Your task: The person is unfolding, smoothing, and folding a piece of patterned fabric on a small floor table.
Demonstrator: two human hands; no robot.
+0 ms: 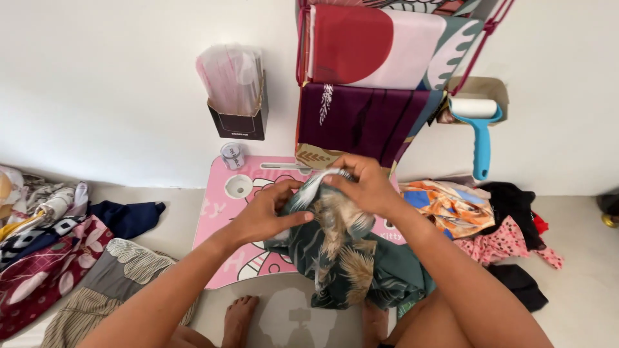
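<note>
Over the pink lap table (219,225), both hands work one piece of dark green cloth with tan leaf print (345,258). Left hand (264,216) is closed on the cloth's left edge, thumb on top, fingers curled under. Right hand (364,187) pinches a pale bunched-up part of the same cloth near its top, fingers drawn narrow around it. Cloth hangs from the two hands, draping over the table's near edge and down onto the person's lap.

Table has a round cup hole (238,186) at its back left, with a small clear jar (232,155) just behind it. On the wall: a dark box of clear plastic sleeves (235,96), folded fabrics (374,71) hung in red and purple, a blue-handled lint roller (478,125). Heaps of patterned cloth (51,245) lie on the floor at left; more clothes (483,219), orange, black and pink, lie at right. Bare foot (240,319) visible under the table edge.
</note>
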